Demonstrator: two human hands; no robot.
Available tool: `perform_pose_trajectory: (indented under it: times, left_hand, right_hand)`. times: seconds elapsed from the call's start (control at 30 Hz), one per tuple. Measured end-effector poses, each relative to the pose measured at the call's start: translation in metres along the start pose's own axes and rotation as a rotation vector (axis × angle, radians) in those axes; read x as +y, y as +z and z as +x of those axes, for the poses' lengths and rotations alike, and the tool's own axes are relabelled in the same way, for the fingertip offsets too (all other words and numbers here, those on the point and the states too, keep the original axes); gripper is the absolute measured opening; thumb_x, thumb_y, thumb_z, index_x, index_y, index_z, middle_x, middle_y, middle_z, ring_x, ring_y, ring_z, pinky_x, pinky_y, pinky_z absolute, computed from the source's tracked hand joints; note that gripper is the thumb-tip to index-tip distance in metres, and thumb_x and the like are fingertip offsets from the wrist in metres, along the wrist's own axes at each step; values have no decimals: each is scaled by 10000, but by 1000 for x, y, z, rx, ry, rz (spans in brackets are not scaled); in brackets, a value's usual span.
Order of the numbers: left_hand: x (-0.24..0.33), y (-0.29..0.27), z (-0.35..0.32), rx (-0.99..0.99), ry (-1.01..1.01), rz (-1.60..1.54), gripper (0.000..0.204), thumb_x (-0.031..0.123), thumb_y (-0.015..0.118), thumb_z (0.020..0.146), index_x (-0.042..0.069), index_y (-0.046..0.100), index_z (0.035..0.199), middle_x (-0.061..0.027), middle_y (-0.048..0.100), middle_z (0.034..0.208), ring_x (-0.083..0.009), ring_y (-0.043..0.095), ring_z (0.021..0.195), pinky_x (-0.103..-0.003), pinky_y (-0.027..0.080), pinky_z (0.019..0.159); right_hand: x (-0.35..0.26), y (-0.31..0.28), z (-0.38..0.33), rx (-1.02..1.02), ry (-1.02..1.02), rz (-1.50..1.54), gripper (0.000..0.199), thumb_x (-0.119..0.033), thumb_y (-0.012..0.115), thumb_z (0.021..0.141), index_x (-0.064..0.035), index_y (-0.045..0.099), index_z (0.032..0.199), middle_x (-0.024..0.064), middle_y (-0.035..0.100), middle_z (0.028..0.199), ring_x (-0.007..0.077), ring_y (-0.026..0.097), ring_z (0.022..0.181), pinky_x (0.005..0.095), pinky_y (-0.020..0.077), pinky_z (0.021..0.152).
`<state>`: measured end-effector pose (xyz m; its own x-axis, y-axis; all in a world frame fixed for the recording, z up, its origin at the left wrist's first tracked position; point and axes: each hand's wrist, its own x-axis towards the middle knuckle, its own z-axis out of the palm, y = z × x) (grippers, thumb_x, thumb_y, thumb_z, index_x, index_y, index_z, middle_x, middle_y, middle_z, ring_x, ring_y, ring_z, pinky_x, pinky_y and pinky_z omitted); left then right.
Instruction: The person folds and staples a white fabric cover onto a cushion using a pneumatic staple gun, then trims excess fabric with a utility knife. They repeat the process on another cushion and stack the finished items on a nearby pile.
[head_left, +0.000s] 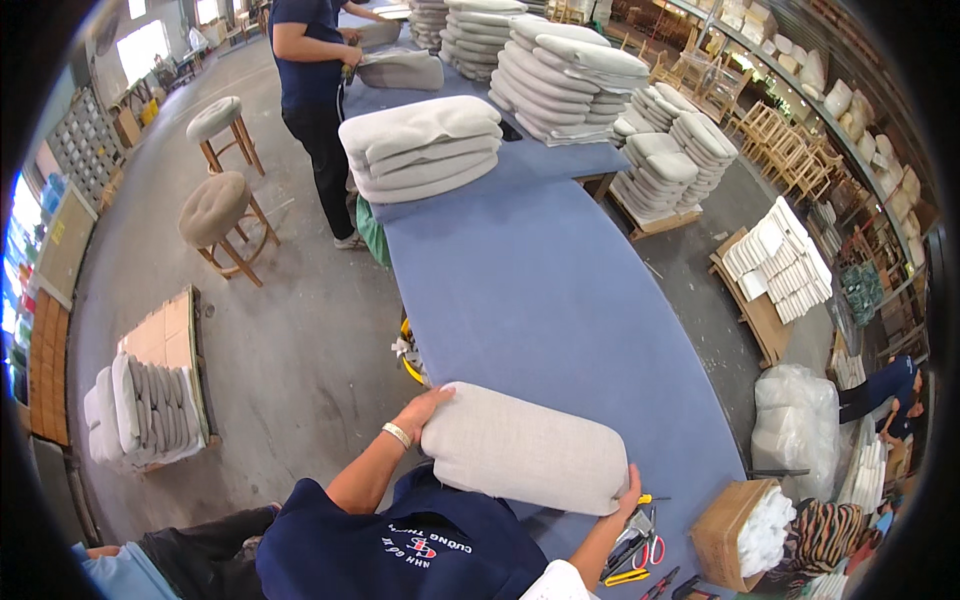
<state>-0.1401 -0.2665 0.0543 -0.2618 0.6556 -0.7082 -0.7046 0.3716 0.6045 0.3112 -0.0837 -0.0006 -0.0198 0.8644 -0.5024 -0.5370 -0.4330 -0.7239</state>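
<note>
A pale grey fabric-covered cushion [530, 447] lies across the near end of the blue table, close to my body. My left hand [428, 410] grips its left end, with the thumb on the top edge. Around the right end, my right hand [627, 495] is pressed against the side. Both hands hold the cushion between them, slightly tilted, and its underside is hidden. Just beyond my right hand lie red-handled scissors [652, 548], a yellow cutter [627, 577] and other hand tools.
The blue table [540, 290] stretches away, with stacked cushions [425, 150] farther along. A person [315, 90] works at its far left. A cardboard box [728, 530] with white stuffing stands at the right. Two stools [215, 208] and a cushion-loaded pallet [195, 350] occupy the left floor.
</note>
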Motion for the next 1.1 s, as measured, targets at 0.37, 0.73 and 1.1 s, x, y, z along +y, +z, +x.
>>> perform_pose_trajectory:
  times: [0.37,0.73,1.1]
  left_hand:
    - [92,12,32,188,491,999,730,632,610,945,-7,667,1293,-241,737,1109,-352,697,1098,-456,540,969]
    - [20,-6,69,498,441,1191,856,740,449,953,82,443,1501,-300,669,1233,-474,667,1110,-559,522,950]
    - [58,-81,134,113,145,709,1037,759,656,841,-140,573,1351,-286,660,1282,-366,651,1190,-453,498,1030]
  right_hand:
    - [-24,49,-77,-288,-100,-301,454,-200,668,967,-21,544,1365,121,665,1243,270,664,1107,452,550,947]
    - [45,70,-43,31,-83,-795,696,-457,703,962,100,565,1356,222,650,1317,292,627,1195,412,482,1032]
    - [80,83,-49,165,-66,-811,710,-501,765,906,81,642,1294,171,727,1169,255,697,1026,396,556,890]
